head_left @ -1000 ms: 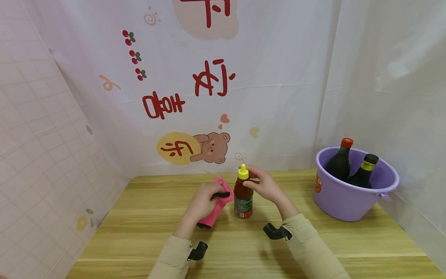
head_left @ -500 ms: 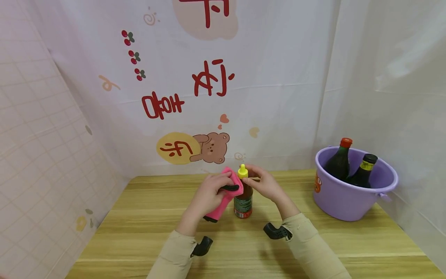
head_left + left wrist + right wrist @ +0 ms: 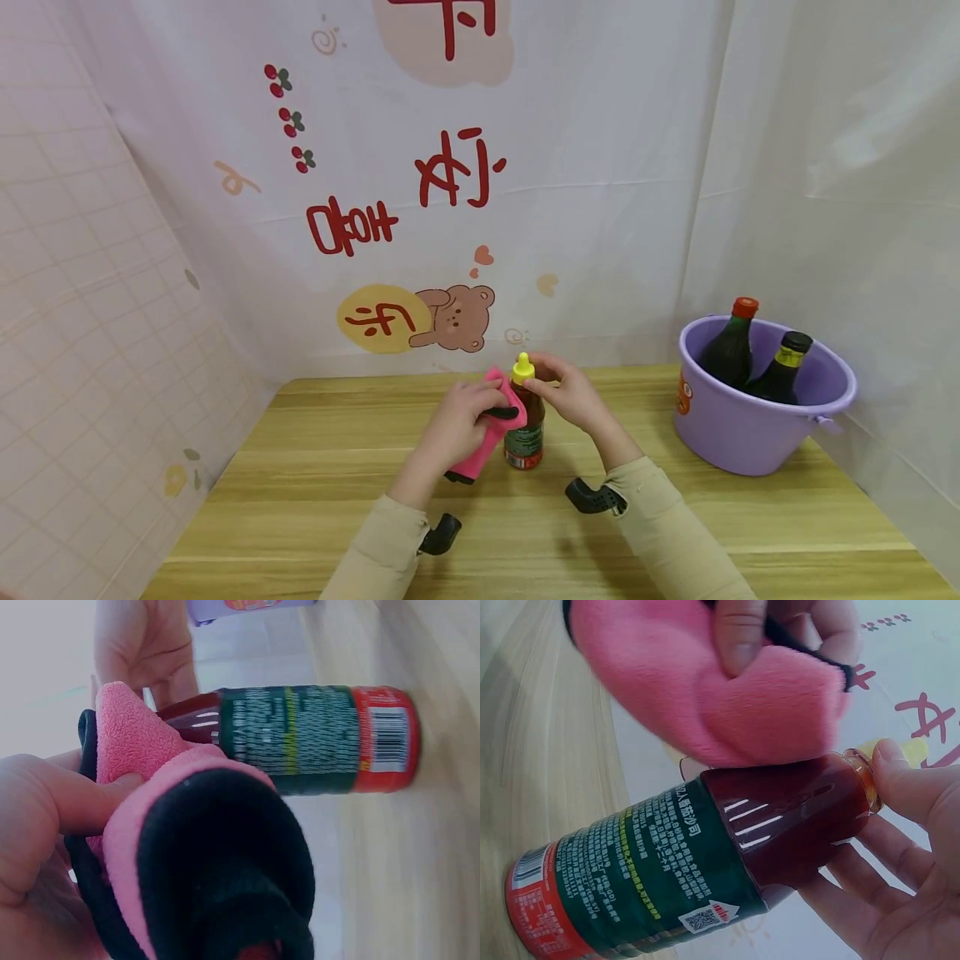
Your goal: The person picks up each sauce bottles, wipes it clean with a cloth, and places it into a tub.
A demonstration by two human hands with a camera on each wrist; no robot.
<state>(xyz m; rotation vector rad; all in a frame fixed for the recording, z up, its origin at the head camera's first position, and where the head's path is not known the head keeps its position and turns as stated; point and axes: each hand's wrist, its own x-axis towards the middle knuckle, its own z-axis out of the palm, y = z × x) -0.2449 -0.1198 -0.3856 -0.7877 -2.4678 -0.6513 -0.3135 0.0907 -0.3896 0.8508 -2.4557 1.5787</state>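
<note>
A sauce bottle [image 3: 524, 446] with a yellow pointed cap stands upright on the wooden table, with dark red contents and a green and red label. My right hand [image 3: 576, 402] holds it at the neck, thumb in front and fingers behind, as the right wrist view [image 3: 919, 862] also has it. My left hand [image 3: 452, 423] pinches a folded pink cloth [image 3: 480, 454] with black edging. In the right wrist view the fluffy cloth lies against the bottle's shoulder. Its folds hide part of the bottle in the left wrist view.
At the right of the table stands a purple bucket [image 3: 738, 437]. Inside lean two dark bottles, one with a red cap [image 3: 745, 307] and one with a black cap [image 3: 797, 340]. A white printed curtain [image 3: 600, 250] hangs behind the table [image 3: 315, 500].
My left hand has brought the pink cloth rightward and up against the bottle's shoulder, then shifted slightly right and down. The right hand and the bottle have stayed in place.
</note>
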